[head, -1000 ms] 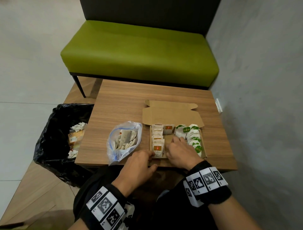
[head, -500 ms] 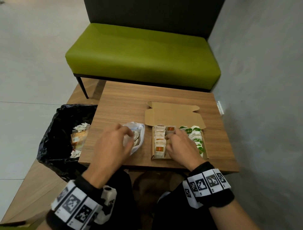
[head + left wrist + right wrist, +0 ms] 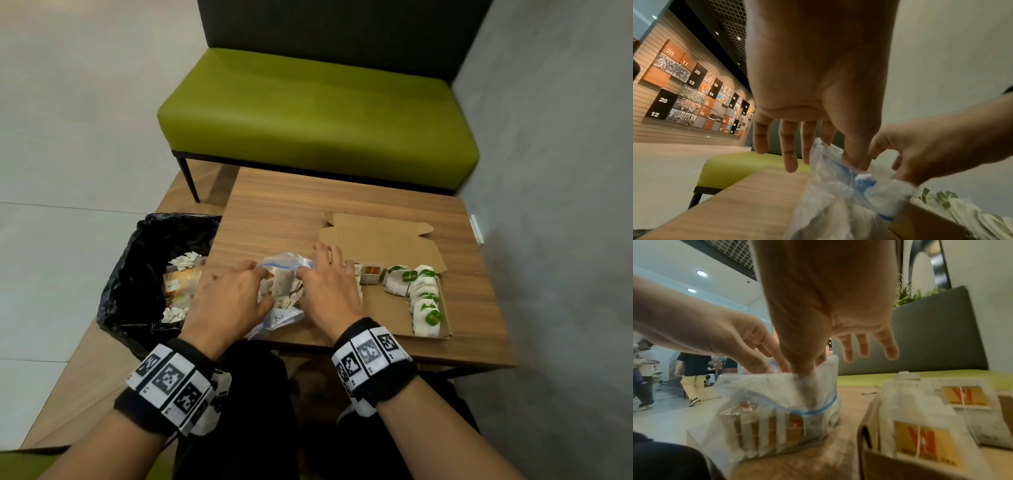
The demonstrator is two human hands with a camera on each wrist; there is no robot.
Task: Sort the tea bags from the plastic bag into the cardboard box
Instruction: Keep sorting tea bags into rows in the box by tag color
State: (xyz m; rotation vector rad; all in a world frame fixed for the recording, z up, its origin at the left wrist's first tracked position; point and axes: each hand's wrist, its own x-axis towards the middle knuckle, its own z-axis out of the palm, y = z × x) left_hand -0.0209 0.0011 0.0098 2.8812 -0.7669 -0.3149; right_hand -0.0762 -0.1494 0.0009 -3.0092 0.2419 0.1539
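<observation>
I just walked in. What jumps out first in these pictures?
Two hands, the left hand and the right hand, pinch open a clear plastic zip bag of tea bags on the wooden table. Right of it lies an open cardboard box with green-tagged tea bags; behind stands a bright green bench.

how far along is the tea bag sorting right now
Partly done. The cardboard box already holds a row of green-tagged tea bags on its right and orange-labelled tea bags on its left. In hand: the left hand and right hand each pinch the rim of the plastic bag, spreading it open. Left: the tea bags inside.
</observation>
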